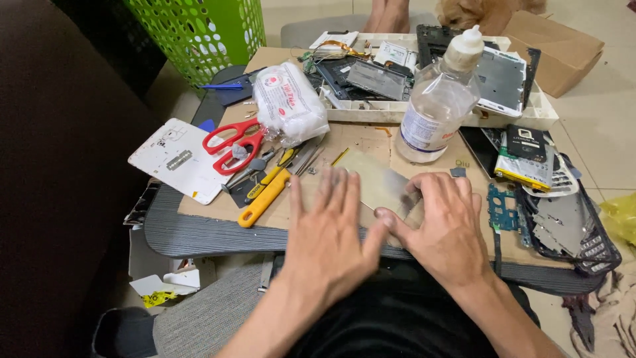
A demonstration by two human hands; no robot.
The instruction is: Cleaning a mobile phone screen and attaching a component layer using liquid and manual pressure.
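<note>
On the board [344,139]: left hand [328,232] flat, open, empty; right hand [444,222] pinches metal plate [377,179] near bottle [437,106].

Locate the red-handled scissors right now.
In the head view the red-handled scissors lie left of centre on the board, between the white back panel and the cotton bag, beyond the left hand.

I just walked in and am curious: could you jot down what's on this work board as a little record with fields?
Left hand: left hand flat on the cardboard board, fingers spread
Right hand: right hand on the edge of a thin metal plate
Behind the plate: clear plastic bottle
Left side: red scissors, yellow-handled tool, bag of cotton
Back: white tray of phone parts
Right side: blue circuit board
</note>
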